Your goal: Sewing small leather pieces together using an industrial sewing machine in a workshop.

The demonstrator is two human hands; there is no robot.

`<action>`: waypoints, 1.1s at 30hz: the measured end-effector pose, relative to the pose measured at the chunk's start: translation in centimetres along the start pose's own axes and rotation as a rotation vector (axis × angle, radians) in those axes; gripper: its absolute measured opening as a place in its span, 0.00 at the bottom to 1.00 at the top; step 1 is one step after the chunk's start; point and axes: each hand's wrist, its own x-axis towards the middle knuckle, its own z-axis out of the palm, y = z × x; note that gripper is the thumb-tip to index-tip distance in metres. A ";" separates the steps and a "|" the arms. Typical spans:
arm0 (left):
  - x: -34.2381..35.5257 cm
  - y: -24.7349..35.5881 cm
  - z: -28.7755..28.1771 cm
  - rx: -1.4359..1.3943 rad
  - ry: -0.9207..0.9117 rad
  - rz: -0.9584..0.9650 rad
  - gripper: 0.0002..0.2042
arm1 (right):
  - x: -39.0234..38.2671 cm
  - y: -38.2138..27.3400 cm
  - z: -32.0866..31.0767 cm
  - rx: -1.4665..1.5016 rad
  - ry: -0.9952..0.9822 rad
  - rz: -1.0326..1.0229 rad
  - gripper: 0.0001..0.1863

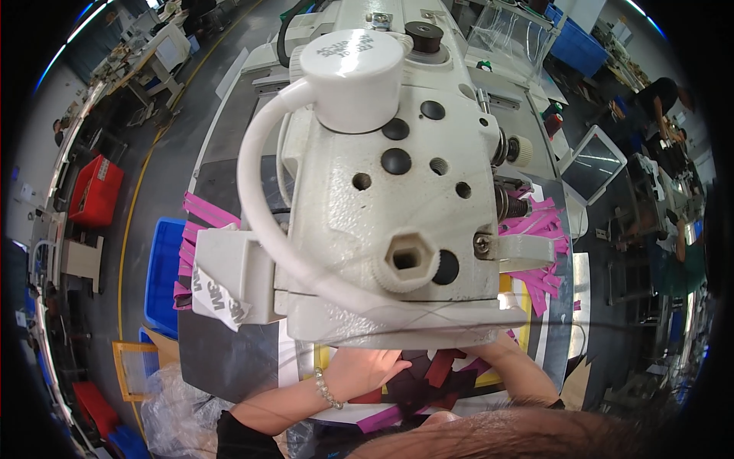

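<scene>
A large white sewing machine head [336, 229] fills the middle of the view and covers part of both hands. Below its front edge, my left hand [371, 371] lies flat at the left of a dark fabric piece [413, 389]. Its thumb stretches out to the fabric, while the other fingertips are partly hidden. My right hand [497, 353] reaches in from the right, its fingers tucked out of sight behind the machine. Between the hands, a dark red strip [440, 369] lies on the dark fabric. A magenta strip [380, 418] shows nearer to me.
Magenta strips [539, 245] are heaped right of the machine, and more strips [200, 214] hang at the left. A yellow frame edge [523, 312] shows beside my right forearm. Left of the table stand a blue bin [162, 275] and clear plastic wrap [180, 409]. A screen [595, 164] stands right.
</scene>
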 end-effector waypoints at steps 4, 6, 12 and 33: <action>0.3 -0.3 -0.4 0.052 0.337 0.139 0.22 | -1.2 0.1 1.4 0.051 -0.097 0.008 0.12; 0.3 -0.5 -0.5 0.045 0.394 0.182 0.24 | -2.1 0.3 1.8 0.047 -0.107 0.043 0.12; 0.2 -1.2 -0.5 -0.017 0.405 0.219 0.24 | -2.8 1.6 2.0 0.155 -0.141 0.158 0.13; 0.3 -0.9 -0.6 -0.032 0.407 0.206 0.26 | -5.8 2.6 3.5 0.104 -0.185 0.210 0.13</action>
